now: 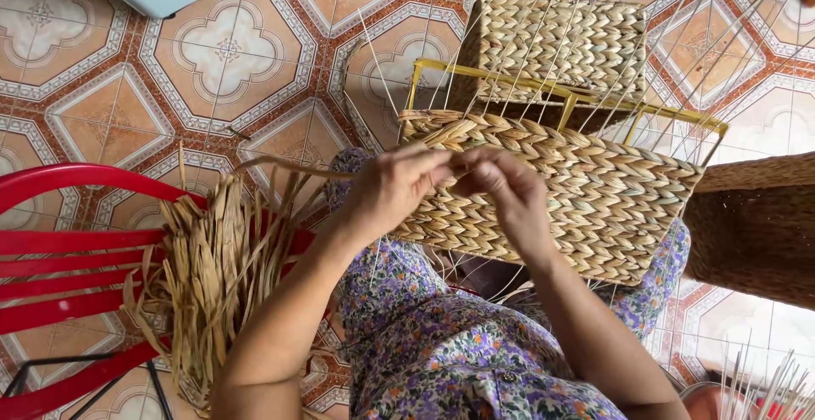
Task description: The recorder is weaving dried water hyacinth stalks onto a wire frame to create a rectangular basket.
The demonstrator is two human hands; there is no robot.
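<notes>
A half-woven straw basket rests on my lap, built around a yellow metal frame with thin upright wires. My left hand and my right hand meet at the basket's near upper edge. Both pinch a braided straw strand that runs along the basket's top row. A long loose strand trails left from my left hand toward the bundle of dried straw.
The bundle of dried straw lies across a red plastic chair at the left. A finished woven basket sits behind the frame, a darker one at the right. Thin wires stick up at bottom right. Patterned tile floor all around.
</notes>
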